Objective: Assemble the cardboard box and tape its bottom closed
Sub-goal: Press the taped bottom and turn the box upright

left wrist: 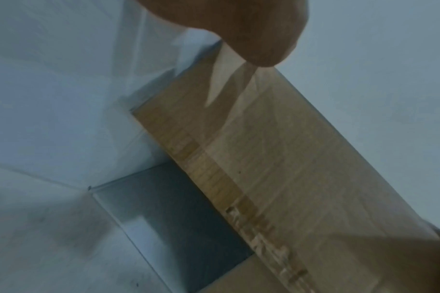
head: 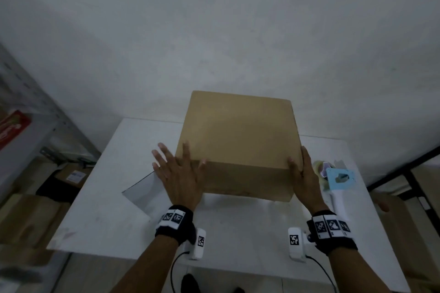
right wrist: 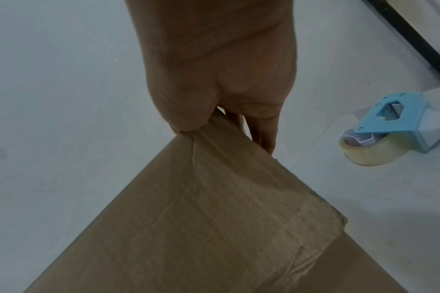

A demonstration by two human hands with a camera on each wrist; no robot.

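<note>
I have the cardboard box [head: 238, 140] standing closed-side up in the middle of the frame on the white worktop [head: 100, 216], pulled toward the lower edge. My left hand [head: 177, 173] lies flat with fingers spread over the box's lower-left corner, gripping nothing. My right hand [head: 303, 175] cups the lower-right corner, thumb on the top face and fingers down the side, so that grip is closed on the box. In the left wrist view clear tape [left wrist: 239, 178] already runs down the side panel, wrinkled near the bottom of the frame.

I judge the step in hand to be squaring up and pressing down the taped corners. To do it well I would keep both palms flat, rub outward along the tape so the wrinkles lie down, and steady the box against sliding on the smooth worktop.

The blue tape dispenser [head: 339, 177] rests at right, just beside my right hand. A grey sheet [head: 142, 190] lies at left of the box. The wristbands carry square black-and-white markers; I can read no writing or brand on the box or dispenser.
</note>
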